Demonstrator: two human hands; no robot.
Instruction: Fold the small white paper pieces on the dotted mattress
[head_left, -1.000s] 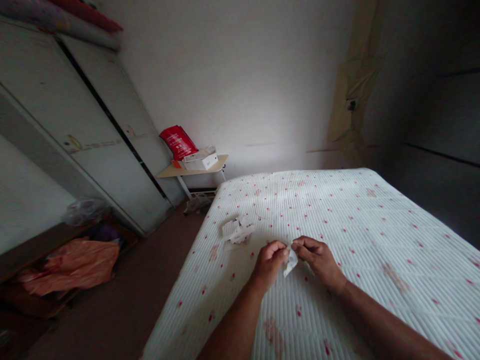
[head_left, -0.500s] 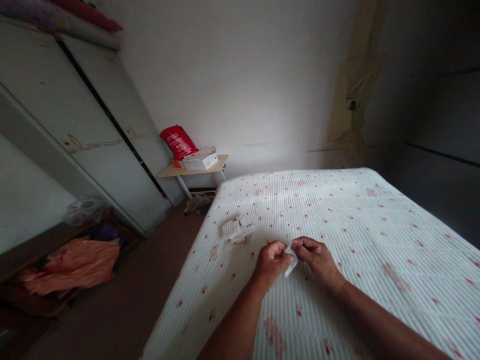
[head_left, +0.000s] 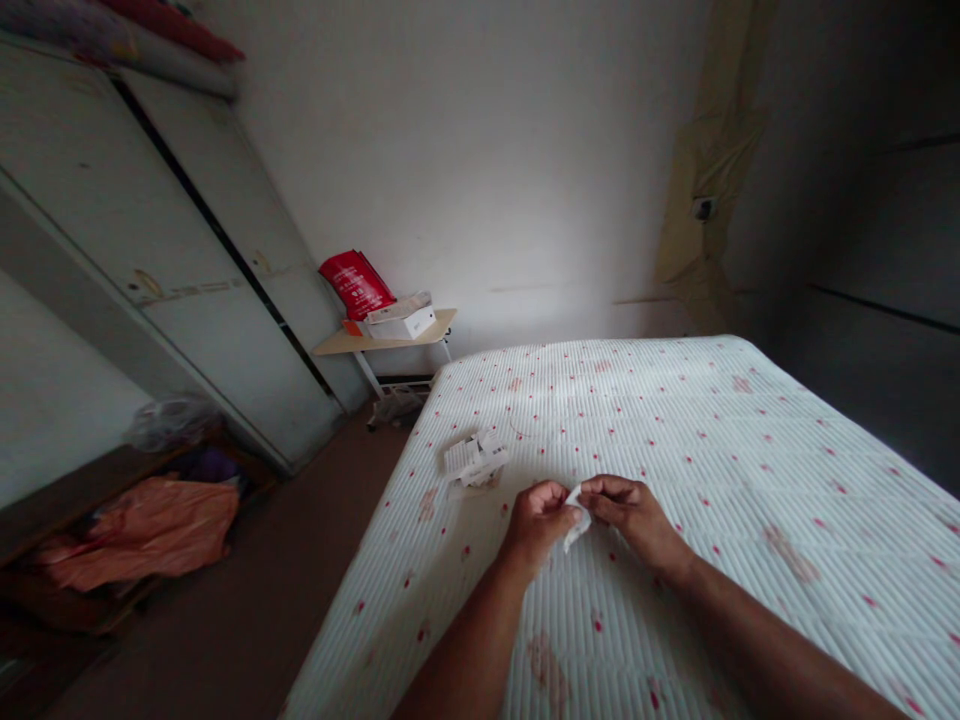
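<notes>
While my left hand (head_left: 534, 525) pinches a small white scrap (head_left: 577, 530), my right hand (head_left: 626, 512) grasps its upper end.
The scrap hangs between my fingertips, just above the red-dotted bedspread (head_left: 675, 430); beyond my left hand, a pile of printed paper pieces (head_left: 476, 458) lies on the fabric, and farther off a red bag (head_left: 356, 285) and white box (head_left: 409, 324) sit on a small table (head_left: 337, 345).

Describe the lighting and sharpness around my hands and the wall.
Head view: dim, brightest on the back wall, right edge nearly black; same view: soft shadow on the bedspread beside the left hand; same view: fine detail lost on the paper scrap.
</notes>
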